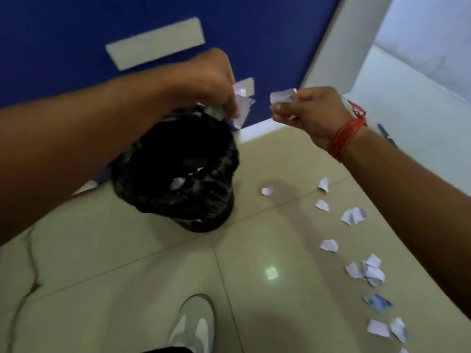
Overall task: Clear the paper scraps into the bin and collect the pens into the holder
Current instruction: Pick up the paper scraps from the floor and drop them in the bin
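Paper scraps lay scattered in a loose line down the right side of the frame, on the pale tiled floor. Your left hand, at upper centre, had its fingers curled round a bunch of white scraps, held over the far rim of the bin. That bin, lined with a black bag, stood at centre left of the frame, and one white scrap showed inside it. Your right hand, at upper right and well to the right of the bin, pinched another scrap between thumb and curled fingers; a red thread band circled its wrist. Beyond that wrist, near the right edge, a blue pen lay on the floor. Your white shoe appeared at bottom centre.
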The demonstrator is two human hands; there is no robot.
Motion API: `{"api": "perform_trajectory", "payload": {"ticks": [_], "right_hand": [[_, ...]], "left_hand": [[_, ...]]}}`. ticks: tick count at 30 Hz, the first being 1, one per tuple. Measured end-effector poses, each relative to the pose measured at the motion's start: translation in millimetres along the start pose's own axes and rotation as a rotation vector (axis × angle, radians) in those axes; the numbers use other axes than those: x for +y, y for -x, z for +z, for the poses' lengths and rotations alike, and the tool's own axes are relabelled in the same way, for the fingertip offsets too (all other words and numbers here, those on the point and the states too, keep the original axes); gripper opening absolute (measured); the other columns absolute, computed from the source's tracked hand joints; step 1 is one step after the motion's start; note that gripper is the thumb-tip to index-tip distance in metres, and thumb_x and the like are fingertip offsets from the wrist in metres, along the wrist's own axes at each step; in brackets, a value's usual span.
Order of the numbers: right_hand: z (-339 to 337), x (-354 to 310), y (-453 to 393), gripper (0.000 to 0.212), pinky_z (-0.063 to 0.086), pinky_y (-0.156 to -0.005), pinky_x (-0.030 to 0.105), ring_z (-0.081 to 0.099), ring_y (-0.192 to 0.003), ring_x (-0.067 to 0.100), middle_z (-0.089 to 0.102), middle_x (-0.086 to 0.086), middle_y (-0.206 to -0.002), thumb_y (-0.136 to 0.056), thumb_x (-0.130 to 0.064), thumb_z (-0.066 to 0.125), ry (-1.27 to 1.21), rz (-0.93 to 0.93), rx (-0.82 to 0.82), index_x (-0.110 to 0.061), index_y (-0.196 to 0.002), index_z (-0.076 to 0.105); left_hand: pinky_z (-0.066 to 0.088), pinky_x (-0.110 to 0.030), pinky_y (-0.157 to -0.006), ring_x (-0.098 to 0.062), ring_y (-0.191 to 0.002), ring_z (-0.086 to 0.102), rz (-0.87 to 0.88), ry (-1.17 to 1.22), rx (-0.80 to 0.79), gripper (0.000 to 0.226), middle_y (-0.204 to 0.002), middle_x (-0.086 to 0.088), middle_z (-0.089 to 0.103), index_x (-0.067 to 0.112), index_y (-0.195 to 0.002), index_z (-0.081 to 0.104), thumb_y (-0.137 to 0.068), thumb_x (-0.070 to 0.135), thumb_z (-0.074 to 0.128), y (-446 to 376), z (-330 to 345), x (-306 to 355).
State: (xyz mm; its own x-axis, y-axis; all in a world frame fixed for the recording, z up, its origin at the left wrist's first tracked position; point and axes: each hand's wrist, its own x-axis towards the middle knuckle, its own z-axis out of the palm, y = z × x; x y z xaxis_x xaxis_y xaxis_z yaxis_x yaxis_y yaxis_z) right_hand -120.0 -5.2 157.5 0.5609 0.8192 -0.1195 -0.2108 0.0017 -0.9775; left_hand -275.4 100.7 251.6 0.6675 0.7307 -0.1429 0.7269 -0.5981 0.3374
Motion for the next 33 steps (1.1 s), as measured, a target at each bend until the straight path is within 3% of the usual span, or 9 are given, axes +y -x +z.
{"api": "perform_trajectory", "payload": {"ticks": [4, 7, 11, 14, 20, 23, 26, 29, 33], "right_hand": [[70, -8, -8, 0.021, 0.060, -0.063, 0.025, 0.069, -0.064, 0.018, 0.062, 0.016, -0.083, -0.074, 0.008, 0.077, 0.166, -0.074, -0.130, 0.008, -0.091, 0.064], [111, -10, -2, 0.017, 0.056, -0.060, 0.020, 0.068, -0.069, 0.014, 0.070, 0.009, -0.082, -0.076, -0.010, 0.080, 0.616, -0.194, -0.286, -0.006, -0.091, 0.072], [140, -5, 6, 0.033, 0.055, -0.075, 0.030, 0.065, -0.088, 0.018, 0.072, 0.001, -0.099, -0.072, -0.032, 0.081, 1.239, -0.316, -0.556, -0.018, -0.102, 0.075], [134, -5, 10, 0.039, 0.058, -0.083, 0.035, 0.068, -0.090, 0.016, 0.073, -0.001, -0.101, -0.071, -0.030, 0.082, 1.224, -0.286, -0.660, -0.019, -0.107, 0.072], [42, 2, -8, 0.036, 0.057, -0.089, 0.035, 0.069, -0.088, 0.014, 0.071, 0.004, -0.092, -0.069, -0.007, 0.079, 0.663, -0.281, -0.132, -0.008, -0.104, 0.071], [-45, 28, -6, 0.028, 0.054, -0.092, 0.032, 0.066, -0.091, 0.015, 0.071, 0.003, -0.098, -0.076, -0.011, 0.075, 0.901, -0.149, 0.119, -0.012, -0.103, 0.072], [-124, 76, 6, 0.033, 0.047, -0.096, 0.033, 0.062, -0.110, 0.030, 0.067, 0.012, -0.119, -0.084, -0.015, 0.069, 1.148, 0.106, 0.135, -0.010, -0.117, 0.066], [-165, 127, 23, 0.040, 0.040, -0.103, 0.040, 0.050, -0.124, 0.036, 0.056, 0.017, -0.134, -0.092, -0.017, 0.059, 1.276, 0.274, 0.111, -0.010, -0.131, 0.054], [-186, 177, 31, 0.047, 0.038, -0.106, 0.051, 0.038, -0.132, 0.038, 0.041, 0.015, -0.146, -0.098, -0.022, 0.045, 1.350, 0.305, 0.072, -0.017, -0.144, 0.038]], "left_hand": [[0.043, -0.029, -0.061, -0.019, -0.067, 0.057, -0.169, -0.286, -0.163, 0.035, -0.072, -0.006, 0.064, 0.003, -0.086, 0.074, -0.069, 0.030, 0.088, 11, -18, -54], [0.048, -0.030, -0.060, -0.021, -0.064, 0.061, -0.256, -0.320, -0.275, 0.025, -0.069, -0.007, 0.068, 0.004, -0.076, 0.075, -0.069, 0.025, 0.088, 10, -7, -84], [0.062, -0.037, -0.074, -0.029, -0.101, 0.067, -0.430, -0.156, -0.483, 0.037, -0.112, -0.020, 0.069, -0.001, -0.112, 0.070, -0.077, -0.001, 0.080, 11, 8, -100], [0.060, -0.048, -0.083, -0.031, -0.113, 0.058, -0.437, -0.123, -0.526, 0.050, -0.119, -0.021, 0.064, 0.000, -0.122, 0.065, -0.075, -0.005, 0.079, 9, 3, -91], [0.058, -0.039, -0.065, -0.031, -0.079, 0.067, -0.225, -0.469, -0.291, 0.035, -0.087, -0.019, 0.070, -0.005, -0.099, 0.069, -0.075, 0.014, 0.085, -22, -1, -27], [0.053, -0.044, -0.088, -0.042, -0.104, 0.065, 0.122, -0.495, 0.045, 0.038, -0.111, -0.021, 0.070, 0.000, -0.108, 0.070, -0.075, 0.013, 0.082, -33, 29, 30], [0.053, -0.040, -0.086, -0.038, -0.108, 0.065, 0.227, -0.364, -0.077, 0.037, -0.121, -0.019, 0.067, 0.002, -0.117, 0.065, -0.082, 0.010, 0.071, -42, 99, 81], [0.048, -0.038, -0.090, -0.038, -0.123, 0.056, 0.091, -0.317, -0.308, 0.043, -0.138, -0.022, 0.054, 0.004, -0.131, 0.051, -0.091, 0.019, 0.057, -47, 195, 99], [0.014, -0.068, -0.114, -0.050, -0.149, -0.004, -0.355, -0.199, -0.383, 0.073, -0.163, -0.026, -0.005, 0.014, -0.158, 0.003, -0.098, 0.027, 0.042, -52, 297, 68]]}}
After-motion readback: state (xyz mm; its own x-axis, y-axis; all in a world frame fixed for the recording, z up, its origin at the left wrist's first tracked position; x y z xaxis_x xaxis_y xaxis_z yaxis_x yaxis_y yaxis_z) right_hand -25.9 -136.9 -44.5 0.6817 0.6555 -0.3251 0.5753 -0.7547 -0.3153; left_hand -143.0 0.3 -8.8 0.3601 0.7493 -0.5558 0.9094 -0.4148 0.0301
